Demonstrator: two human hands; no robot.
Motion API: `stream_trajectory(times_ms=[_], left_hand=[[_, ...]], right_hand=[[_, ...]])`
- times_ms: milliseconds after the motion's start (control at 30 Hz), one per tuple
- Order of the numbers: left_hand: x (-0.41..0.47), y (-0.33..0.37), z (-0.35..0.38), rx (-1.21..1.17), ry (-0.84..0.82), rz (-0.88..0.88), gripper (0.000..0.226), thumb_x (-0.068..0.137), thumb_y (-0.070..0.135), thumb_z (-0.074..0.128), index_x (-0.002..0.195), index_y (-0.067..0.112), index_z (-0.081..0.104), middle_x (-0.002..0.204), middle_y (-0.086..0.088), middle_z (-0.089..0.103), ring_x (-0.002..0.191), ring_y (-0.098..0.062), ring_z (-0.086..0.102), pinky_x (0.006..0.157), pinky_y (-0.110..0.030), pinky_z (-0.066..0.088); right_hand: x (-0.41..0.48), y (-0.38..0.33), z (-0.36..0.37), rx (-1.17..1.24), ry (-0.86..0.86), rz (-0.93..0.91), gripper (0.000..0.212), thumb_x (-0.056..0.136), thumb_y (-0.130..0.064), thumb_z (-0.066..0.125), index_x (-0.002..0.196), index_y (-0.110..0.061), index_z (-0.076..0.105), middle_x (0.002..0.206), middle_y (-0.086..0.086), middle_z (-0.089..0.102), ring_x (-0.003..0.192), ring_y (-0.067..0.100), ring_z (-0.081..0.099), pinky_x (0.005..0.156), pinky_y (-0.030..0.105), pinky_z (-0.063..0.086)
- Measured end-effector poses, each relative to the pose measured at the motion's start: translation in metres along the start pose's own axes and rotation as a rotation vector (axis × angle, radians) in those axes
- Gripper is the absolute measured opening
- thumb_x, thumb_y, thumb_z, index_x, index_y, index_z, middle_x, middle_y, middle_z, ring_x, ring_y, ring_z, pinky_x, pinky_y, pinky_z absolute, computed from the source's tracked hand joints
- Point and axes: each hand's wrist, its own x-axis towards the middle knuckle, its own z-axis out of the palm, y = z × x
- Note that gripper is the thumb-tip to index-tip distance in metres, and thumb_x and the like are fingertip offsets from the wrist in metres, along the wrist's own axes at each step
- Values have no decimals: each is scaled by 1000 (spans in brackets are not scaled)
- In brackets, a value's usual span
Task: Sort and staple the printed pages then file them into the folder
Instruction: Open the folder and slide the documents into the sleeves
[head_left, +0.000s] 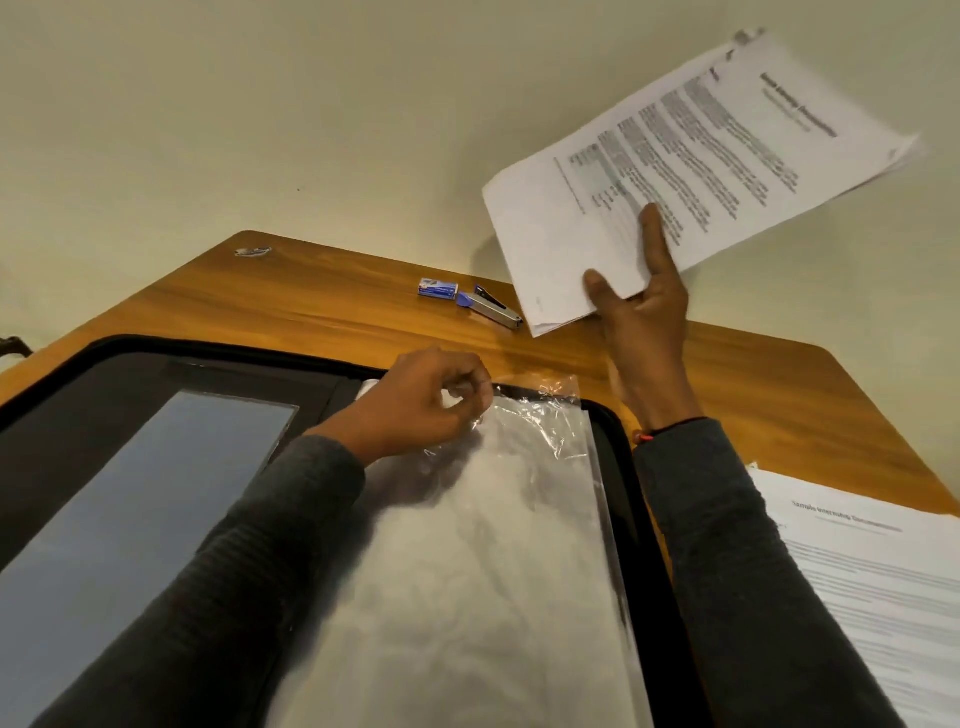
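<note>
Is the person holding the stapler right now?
No, the stapler lies on the table beside the blue staple box, while the right hand holds the pages and the left hand pinches the plastic sleeve.

Warm, yellowish indoor light of moderate strength, apparently from above. Broad white glare across the clear crinkled plastic sleeve (519, 545), pale sheen on the glossy orange-brown wooden table (322, 306). Soft shadow beneath the left hand (423, 402) on that sleeve. Heavy motion blur on the raised stack of white printed pages (717, 156), text smeared; right hand (641, 312) slightly smeared too. Wide-angle bending toward the edges, table outline curved. Lower-right white printed sheet (883, 582) soft.
</note>
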Motion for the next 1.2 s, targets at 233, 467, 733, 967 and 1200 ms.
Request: stream_trajectory(times_ms=[233,467,733,967,1200], left_hand=[[1,-4,0,12,59,85,11,89,25,59,94,20,68,82,2,71,76,-15,67,68,-34,54],[1,-2,0,123,88,50,11,95,23,57,102,23,64,74,3,68,68,-15,63,67,-35,53],[-3,-12,-17,133,100,-115,35,77,60,62,84,26,60,63,4,64,60,-10,58,65,-28,47],[-13,-38,-49,94,85,-245,16,80,43,63,84,28,69,85,12,69,88,-10,63,97,-49,46],[-11,-38,-41,55,135,-259,13,76,46,59,84,38,66,84,21,68,90,-11,62,100,-57,41]], right_hand=[[-13,23,15,10,-265,136,78,84,9,67,150,-15,34,142,-20,40,140,15,38,107,53,42],[-11,22,2,84,-391,315,74,82,17,63,144,-19,46,145,-6,49,128,15,53,92,46,54],[-5,25,-31,194,-504,457,75,73,11,64,141,-18,50,137,-3,59,121,17,61,88,35,57],[-6,32,-35,232,-532,492,72,78,16,59,141,-19,50,140,-2,57,124,19,58,84,35,58],[-8,34,-34,183,-683,615,74,73,14,62,140,-15,50,139,-6,58,126,18,56,95,42,51]])
